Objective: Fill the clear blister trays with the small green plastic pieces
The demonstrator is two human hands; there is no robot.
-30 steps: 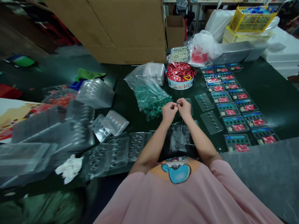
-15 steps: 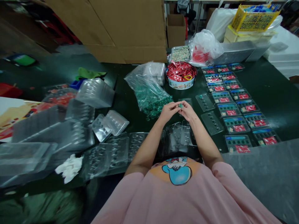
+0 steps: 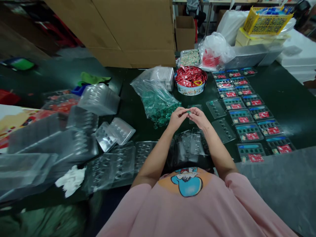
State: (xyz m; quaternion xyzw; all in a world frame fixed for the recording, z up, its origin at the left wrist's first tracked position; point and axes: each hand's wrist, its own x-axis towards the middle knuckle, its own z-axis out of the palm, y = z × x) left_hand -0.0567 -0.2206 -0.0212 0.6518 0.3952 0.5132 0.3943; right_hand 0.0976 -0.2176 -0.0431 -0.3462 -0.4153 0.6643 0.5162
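Centrally in the frame, I see the fingertips of the left hand [image 3: 177, 119] and right hand [image 3: 198, 118] pinching a small green piece [image 3: 189, 112] between them. I'd pinch lightly, wrists steady, staying near the clear tray [image 3: 197, 106] just beyond.

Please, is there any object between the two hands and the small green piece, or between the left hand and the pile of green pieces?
Nothing visible stands in either place. The left hand and the right hand meet at the small green piece. The pile of green pieces lies close beside the left hand.
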